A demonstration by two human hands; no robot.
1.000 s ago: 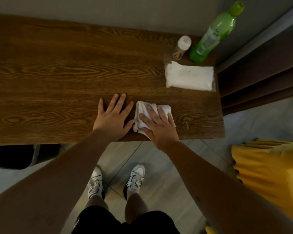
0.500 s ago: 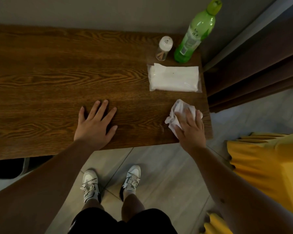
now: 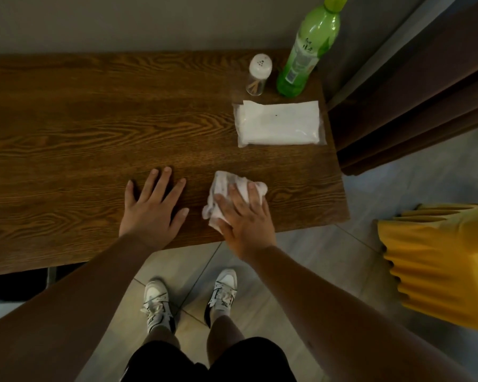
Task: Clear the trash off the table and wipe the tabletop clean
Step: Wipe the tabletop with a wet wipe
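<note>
A crumpled white tissue (image 3: 226, 188) lies on the dark wooden table (image 3: 80, 139) near its front edge. My right hand (image 3: 246, 219) presses flat on top of the tissue, fingers spread over it. To its left, my left hand (image 3: 152, 210) rests flat on the tabletop with fingers apart and nothing in it. The two hands are a short gap apart.
A white pack of tissues (image 3: 279, 124) lies at the right end of the table. Behind it stand a toothpick shaker (image 3: 257, 75) and a green bottle (image 3: 307, 51). A dark bin (image 3: 14, 285) sits under the table at left. Yellow fabric (image 3: 447, 266) is at right.
My right hand slid the tissue out toward the table's right end, then back left to beside my left hand. The left hand stayed flat on the table.
</note>
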